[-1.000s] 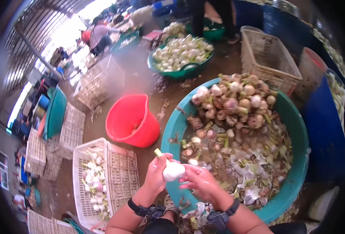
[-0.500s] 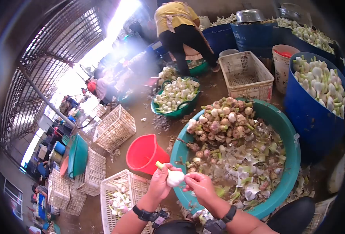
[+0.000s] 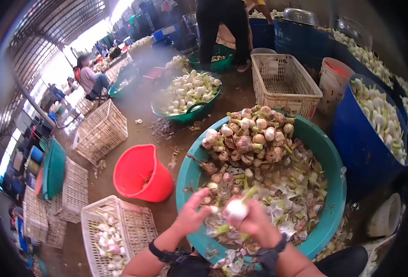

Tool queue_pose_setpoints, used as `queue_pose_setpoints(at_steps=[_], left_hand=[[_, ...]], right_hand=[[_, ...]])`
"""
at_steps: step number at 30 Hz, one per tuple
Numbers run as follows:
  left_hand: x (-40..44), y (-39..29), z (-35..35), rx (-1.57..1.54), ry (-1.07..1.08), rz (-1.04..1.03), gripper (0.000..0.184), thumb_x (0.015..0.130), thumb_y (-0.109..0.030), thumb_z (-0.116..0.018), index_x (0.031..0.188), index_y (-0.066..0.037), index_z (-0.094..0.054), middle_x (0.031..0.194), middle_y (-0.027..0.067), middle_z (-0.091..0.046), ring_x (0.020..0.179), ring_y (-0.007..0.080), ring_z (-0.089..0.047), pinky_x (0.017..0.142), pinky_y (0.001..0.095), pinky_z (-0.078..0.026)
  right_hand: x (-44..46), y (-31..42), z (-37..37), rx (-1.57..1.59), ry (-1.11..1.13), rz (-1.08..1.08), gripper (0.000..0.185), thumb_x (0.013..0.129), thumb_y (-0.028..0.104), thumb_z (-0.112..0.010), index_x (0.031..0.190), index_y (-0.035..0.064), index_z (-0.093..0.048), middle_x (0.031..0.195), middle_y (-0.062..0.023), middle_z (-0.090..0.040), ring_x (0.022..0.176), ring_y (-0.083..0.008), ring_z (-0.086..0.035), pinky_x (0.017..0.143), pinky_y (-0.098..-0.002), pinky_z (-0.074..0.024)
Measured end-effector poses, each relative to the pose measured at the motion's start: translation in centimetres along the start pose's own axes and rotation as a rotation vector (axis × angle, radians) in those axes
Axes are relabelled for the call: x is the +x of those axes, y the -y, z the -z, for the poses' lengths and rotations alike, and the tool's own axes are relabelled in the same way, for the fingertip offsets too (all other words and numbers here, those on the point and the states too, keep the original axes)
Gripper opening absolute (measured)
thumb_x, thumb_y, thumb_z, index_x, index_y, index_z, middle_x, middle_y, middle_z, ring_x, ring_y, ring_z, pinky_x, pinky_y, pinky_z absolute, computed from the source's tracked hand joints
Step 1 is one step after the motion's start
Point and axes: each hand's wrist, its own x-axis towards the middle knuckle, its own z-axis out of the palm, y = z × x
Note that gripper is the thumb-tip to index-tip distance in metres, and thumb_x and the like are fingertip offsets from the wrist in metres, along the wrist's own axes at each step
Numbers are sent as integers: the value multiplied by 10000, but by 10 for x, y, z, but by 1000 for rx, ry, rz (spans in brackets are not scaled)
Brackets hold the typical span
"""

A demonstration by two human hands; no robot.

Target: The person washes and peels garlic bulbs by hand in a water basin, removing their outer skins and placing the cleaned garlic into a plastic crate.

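Note:
My right hand [image 3: 257, 221] grips a white peeled garlic bulb [image 3: 237, 210] whose short green stem points up and right. Just left of it, my left hand [image 3: 193, 216] is empty with its thumb and fingers apart, slightly blurred. Both hands are over the near left part of a wide teal tub [image 3: 340, 184]. Inside the tub, unpeeled garlic bulbs [image 3: 254, 134] are heaped at the far side. Loose skins and cut leaves [image 3: 282, 203] cover its nearer part, in murky water.
A red bucket [image 3: 141, 173] stands left of the tub, behind a white crate [image 3: 116, 203] holding peeled bulbs. Beyond are a green basin of garlic [image 3: 190, 94], a beige crate [image 3: 284, 85] and a person's legs [image 3: 222, 27]. A blue barrel of bulbs [image 3: 365, 138] stands at the right.
The garlic bulb has passed from my left hand to my right, which has moved over the tub. My left hand has let go and opened. The view has shifted.

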Motion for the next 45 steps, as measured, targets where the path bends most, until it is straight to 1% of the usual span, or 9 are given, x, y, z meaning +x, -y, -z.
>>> queue_pose_setpoints(at_steps=[6,10,19,23,28,30,34,41,45], left_hand=[[-9,54,29,-405,-470,149,412,914,-348,-467,1159,-17,-449,1114,106,-542,1056,196,-519,888,333,-414],[-4,74,28,-516,-428,264,334,918,-308,-475,1099,-27,-485,1056,100,-565,985,192,-552,830,316,-450],[22,105,10,-528,-333,449,227,907,-209,-502,1059,-41,-513,1011,82,-570,921,154,-560,780,288,-465],[32,90,-23,-504,-189,786,372,937,-368,-398,1170,-79,-417,1046,78,-525,920,155,-538,769,307,-468],[26,102,-39,-804,-346,463,298,940,-369,-387,1057,-102,-447,920,35,-533,806,133,-530,644,287,-459],[23,107,-32,-678,-315,448,264,942,-335,-397,1023,-92,-459,883,15,-529,781,112,-513,632,272,-445],[17,121,-28,-493,-254,318,204,933,-238,-440,902,-48,-507,791,-24,-525,727,52,-476,644,227,-418],[8,138,-19,-465,36,409,244,924,-228,-451,968,-11,-554,828,-2,-568,757,50,-500,669,224,-419],[5,130,-11,-559,9,463,327,919,-247,-447,1128,-13,-539,865,-2,-575,760,48,-495,664,218,-410]], right_hand=[[15,115,-56,-542,-79,577,557,863,433,-514,1276,73,-414,1200,-168,-500,1029,-286,-543,791,-423,-491],[119,96,130,-1624,-905,167,435,801,261,-618,1067,-72,-531,1015,-138,-615,848,-249,-596,743,-356,-467],[131,17,132,-741,-766,-172,347,867,366,-515,1006,55,-584,924,-62,-608,757,-193,-557,704,-362,-468],[107,-19,56,-871,-449,200,427,949,389,-344,1102,52,-558,1020,-86,-582,792,-165,-578,702,-303,-480],[95,-43,43,-1101,-592,200,478,910,326,-484,1256,7,-405,1059,-126,-577,903,-208,-575,820,-346,-447],[92,-51,34,-1801,-677,1038,380,841,249,-585,1144,29,-516,923,-111,-619,828,-251,-602,778,-388,-451],[69,-41,16,-2243,-178,540,208,774,204,-591,638,50,-559,666,-113,-570,716,-336,-553,651,-429,-425],[64,-55,15,-2370,-287,279,220,792,200,-541,656,28,-551,605,-120,-544,552,-294,-552,495,-405,-424],[75,-50,29,-1378,-554,-101,252,859,168,-501,664,12,-534,601,-50,-558,506,-147,-519,468,-286,-416]])
